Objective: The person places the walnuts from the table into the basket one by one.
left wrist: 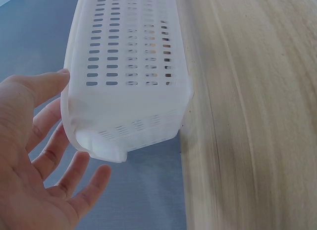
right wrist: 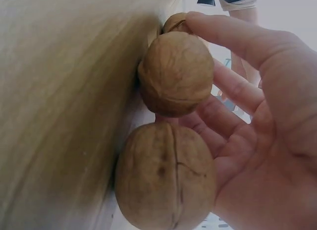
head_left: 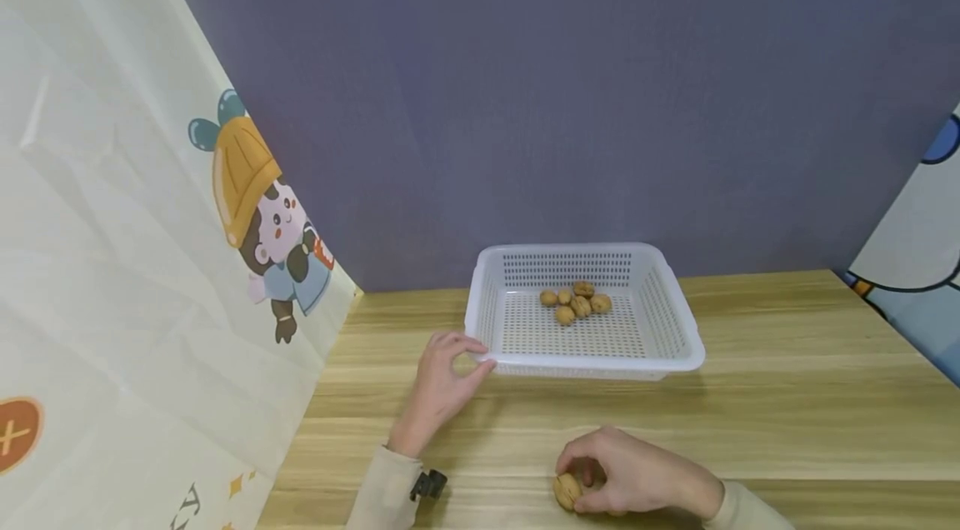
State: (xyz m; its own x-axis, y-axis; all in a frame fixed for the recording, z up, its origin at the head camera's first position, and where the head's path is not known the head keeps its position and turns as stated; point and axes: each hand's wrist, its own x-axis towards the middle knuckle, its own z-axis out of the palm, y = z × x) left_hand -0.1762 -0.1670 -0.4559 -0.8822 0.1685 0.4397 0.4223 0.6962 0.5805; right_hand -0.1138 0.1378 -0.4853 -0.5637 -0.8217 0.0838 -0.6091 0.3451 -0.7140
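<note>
A white plastic basket (head_left: 585,365) with slotted walls stands on the wooden table, several walnuts (head_left: 581,307) grouped on its floor. At its front left corner my left hand (head_left: 442,376) pinches the rim. The left wrist view shows the thumb (left wrist: 52,84) on the near side of the rim and the other fingers spread beyond it. In front of the basket my right hand (head_left: 637,467) holds a walnut (head_left: 567,492) between thumb and fingertips, low at the tabletop. Two more walnuts (right wrist: 166,175) lie beneath that palm in the right wrist view, mostly hidden from the head view.
A dark blue-grey panel (head_left: 562,97) rises behind the table (head_left: 787,397), close to the basket's back. A pale sheet with a cartoon figure (head_left: 277,222) borders the left side. Another printed sheet (head_left: 915,238) stands at the right. A person's legs (right wrist: 242,36) show in the right wrist view.
</note>
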